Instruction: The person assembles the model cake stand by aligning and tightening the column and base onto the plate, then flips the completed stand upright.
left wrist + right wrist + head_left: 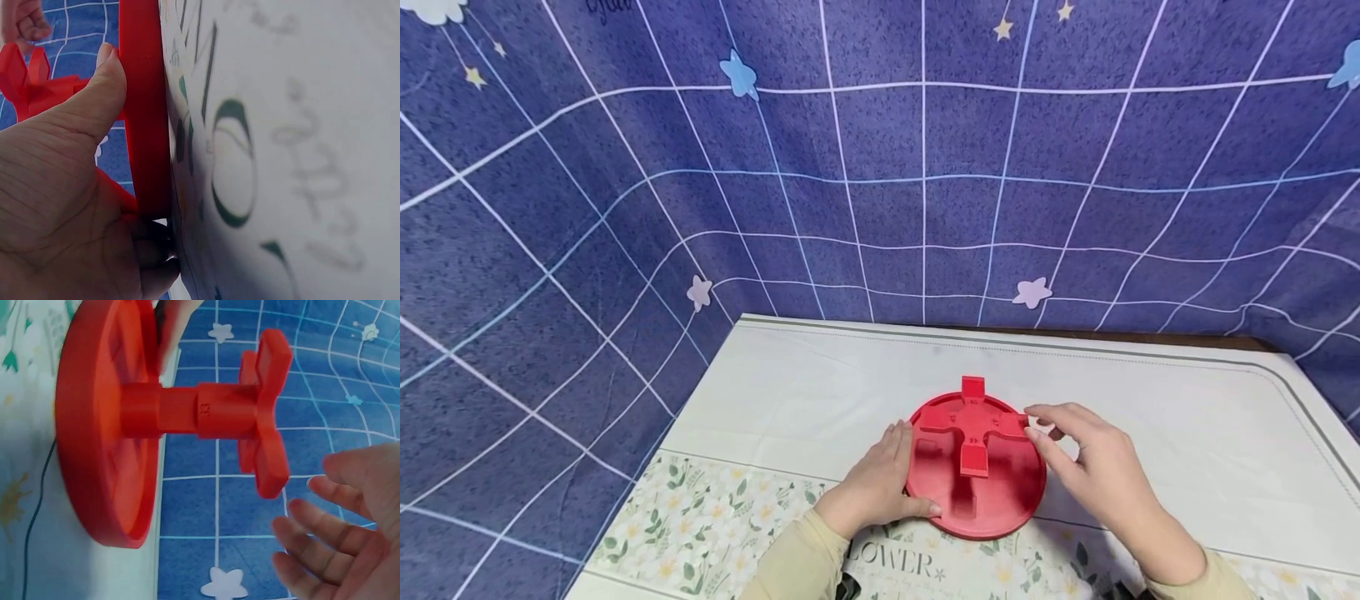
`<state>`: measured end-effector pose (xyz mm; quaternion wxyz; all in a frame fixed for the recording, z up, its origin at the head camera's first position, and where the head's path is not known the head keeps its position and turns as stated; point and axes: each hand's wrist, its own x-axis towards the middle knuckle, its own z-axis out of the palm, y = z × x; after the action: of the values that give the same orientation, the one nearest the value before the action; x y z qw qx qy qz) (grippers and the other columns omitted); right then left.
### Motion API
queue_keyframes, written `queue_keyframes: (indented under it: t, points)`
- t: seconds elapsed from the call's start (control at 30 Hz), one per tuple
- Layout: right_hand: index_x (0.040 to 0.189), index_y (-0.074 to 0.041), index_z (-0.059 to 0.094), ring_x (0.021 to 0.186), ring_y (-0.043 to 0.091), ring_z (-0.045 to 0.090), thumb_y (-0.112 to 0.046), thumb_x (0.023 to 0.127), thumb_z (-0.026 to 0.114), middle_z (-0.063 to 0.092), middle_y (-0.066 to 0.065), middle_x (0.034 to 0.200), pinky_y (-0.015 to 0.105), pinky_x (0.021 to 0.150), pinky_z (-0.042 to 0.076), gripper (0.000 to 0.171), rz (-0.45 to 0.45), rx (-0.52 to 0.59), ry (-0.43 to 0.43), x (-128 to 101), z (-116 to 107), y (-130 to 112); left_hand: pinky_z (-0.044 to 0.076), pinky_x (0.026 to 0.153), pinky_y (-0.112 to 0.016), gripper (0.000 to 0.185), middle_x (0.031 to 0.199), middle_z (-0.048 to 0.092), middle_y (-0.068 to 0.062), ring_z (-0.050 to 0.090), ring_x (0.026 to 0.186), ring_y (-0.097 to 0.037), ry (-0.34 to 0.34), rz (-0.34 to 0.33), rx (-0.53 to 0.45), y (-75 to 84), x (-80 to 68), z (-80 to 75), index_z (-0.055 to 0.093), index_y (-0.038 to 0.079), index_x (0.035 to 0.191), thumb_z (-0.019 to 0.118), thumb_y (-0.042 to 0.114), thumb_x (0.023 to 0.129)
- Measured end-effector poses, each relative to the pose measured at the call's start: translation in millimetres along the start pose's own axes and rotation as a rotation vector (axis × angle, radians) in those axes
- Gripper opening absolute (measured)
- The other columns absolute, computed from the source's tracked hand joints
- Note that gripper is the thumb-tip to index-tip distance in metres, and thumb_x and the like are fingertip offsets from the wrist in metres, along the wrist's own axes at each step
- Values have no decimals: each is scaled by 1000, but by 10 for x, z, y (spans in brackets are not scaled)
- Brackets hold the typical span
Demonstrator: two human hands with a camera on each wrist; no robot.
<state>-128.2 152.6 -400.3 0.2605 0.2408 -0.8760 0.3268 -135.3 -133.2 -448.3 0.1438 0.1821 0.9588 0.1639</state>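
Observation:
A round red base (1011, 496) with a raised rim lies on the table. From its middle rises a short red post (178, 409), topped by a four-armed red cross piece (974, 422) with upturned ends and small marks on its arms. My left hand (880, 483) grips the base at its left edge. In the left wrist view its thumb lies on the rim, while the other fingers are partly hidden below. Beside the cross piece's right arm is my right hand (1101, 467), its fingers loosely bent. The right wrist view shows a gap between that hand and the cross piece.
A white table cover (820, 375) with a flowered, lettered band (700, 517) lies under the base. Behind and to the left hangs a blue curtain (880, 208) with a grid and stars. The table's back edge runs beyond the base.

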Motion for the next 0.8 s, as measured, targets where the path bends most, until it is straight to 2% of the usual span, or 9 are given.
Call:
queue_keyframes:
  t: [0.1,0.2,0.3,0.4,0.63,0.8]
  points:
    - [121,-11,67,82,12,63,-6,83,75,68,-1,107,27,60,52,39,1,3,-57,-8,40,56,24,116,-44,116,159,18,-20,14,147,-34,-2,-5,-5,0,5,1,15,-4,154,71,63,77]
    - [126,-6,64,85,12,65,-3,85,72,68,4,114,36,71,57,42,-1,34,-110,-23,79,83,24,116,-45,116,159,19,-20,14,147,-34,-7,-8,-9,1,8,6,16,-3,154,71,63,77]
    - [126,-6,64,85,11,66,-2,85,72,68,5,114,32,70,57,42,5,79,-136,-25,93,91,24,116,-44,115,159,18,-20,14,147,-34,-6,-4,5,-1,10,5,16,-4,154,71,64,77]
    - [124,-9,66,84,7,64,-4,84,74,69,1,109,27,67,56,41,16,105,-147,-40,90,101,24,116,-44,115,159,18,-21,14,147,-34,-2,2,13,0,6,8,16,-4,153,71,64,77]
    - [116,-11,69,84,10,64,-11,81,79,68,-7,100,32,70,56,37,58,111,-184,-78,84,92,24,116,-45,117,159,18,-20,14,147,-35,5,-1,-9,6,0,-5,16,-3,154,72,63,76]
    - [111,-11,71,82,9,64,-16,78,82,69,-11,96,28,66,52,35,90,137,-196,-104,79,53,25,116,-45,118,159,18,-20,14,147,-35,4,-3,-1,14,-1,-1,16,-4,153,72,64,76]
